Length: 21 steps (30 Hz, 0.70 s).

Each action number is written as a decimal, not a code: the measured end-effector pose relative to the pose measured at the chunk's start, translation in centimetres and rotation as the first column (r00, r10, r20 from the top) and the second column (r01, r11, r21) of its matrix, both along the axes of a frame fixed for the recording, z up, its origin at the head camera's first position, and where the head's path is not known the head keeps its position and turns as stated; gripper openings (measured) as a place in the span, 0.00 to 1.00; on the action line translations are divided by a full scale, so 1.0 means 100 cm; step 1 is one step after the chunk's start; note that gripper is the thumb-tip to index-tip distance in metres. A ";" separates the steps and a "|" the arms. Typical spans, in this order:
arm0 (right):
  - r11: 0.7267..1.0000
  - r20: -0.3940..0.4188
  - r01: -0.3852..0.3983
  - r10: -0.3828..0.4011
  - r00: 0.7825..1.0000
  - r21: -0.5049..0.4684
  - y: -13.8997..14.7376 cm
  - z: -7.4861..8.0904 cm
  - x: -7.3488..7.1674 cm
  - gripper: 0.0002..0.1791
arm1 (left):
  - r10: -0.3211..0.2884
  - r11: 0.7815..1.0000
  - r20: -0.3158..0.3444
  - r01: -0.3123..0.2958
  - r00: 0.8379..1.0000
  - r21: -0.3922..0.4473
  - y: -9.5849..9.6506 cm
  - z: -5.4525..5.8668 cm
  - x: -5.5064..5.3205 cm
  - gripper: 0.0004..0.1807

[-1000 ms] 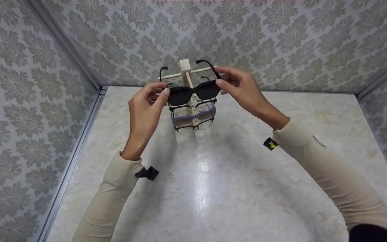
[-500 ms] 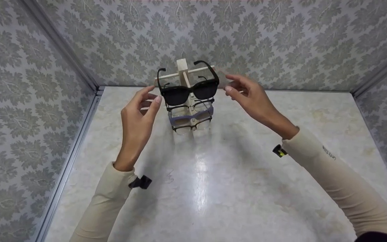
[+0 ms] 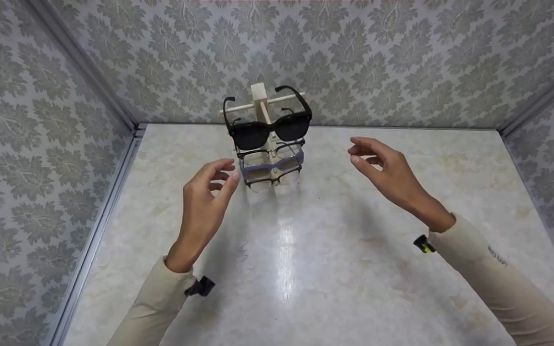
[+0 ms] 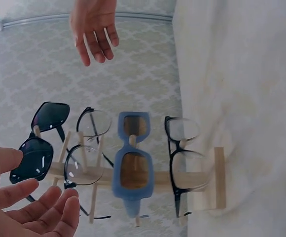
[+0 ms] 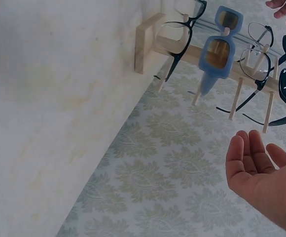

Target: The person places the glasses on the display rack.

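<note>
Black sunglasses (image 3: 251, 136) sit on the top pegs of a wooden eyewear stand (image 3: 259, 91) at the back of the table. Below them on the same stand hang clear glasses with dark brows (image 3: 256, 157), blue-framed sunglasses (image 4: 133, 170) with brown lenses, and black-rimmed clear glasses (image 4: 175, 163) lowest. My left hand (image 3: 205, 206) is just left of the stand's lower part, fingers loosely bent, holding nothing. To the right of the stand, apart from it, my right hand (image 3: 392, 175) hovers with relaxed fingers and nothing in them.
The pale marbled table (image 3: 344, 288) spreads in front of the stand. Patterned wall panels (image 3: 354, 57) close off the back and both sides, with a metal rail (image 3: 99, 226) along the left edge. Each sleeve carries a small black camera (image 3: 201, 286).
Both hands let go of the black sunglasses, which stay on the stand. The left hand drew back toward the front; the right hand moved away to the right and frontward.
</note>
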State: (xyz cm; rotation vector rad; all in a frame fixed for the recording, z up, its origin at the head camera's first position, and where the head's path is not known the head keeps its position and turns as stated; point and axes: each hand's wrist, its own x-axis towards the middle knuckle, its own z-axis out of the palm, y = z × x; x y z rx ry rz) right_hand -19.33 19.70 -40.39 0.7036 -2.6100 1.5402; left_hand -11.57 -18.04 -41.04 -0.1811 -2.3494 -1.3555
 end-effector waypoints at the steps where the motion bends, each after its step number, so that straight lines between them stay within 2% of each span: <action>1: 1.000 0.001 0.002 -0.002 1.000 0.002 0.003 -0.002 0.003 0.26 | -0.009 1.000 0.001 0.009 1.000 -0.007 0.002 -0.002 0.001 0.17; 11: 0.999 0.019 0.046 -0.046 0.999 0.014 0.028 -0.026 0.024 0.26 | -0.119 0.992 0.013 0.120 0.993 -0.028 0.017 -0.026 0.007 0.16; 21: 0.996 0.025 0.075 -0.076 0.997 0.045 0.042 -0.051 0.033 0.26 | -0.169 0.985 0.058 0.170 0.984 -0.026 0.032 -0.049 0.008 0.16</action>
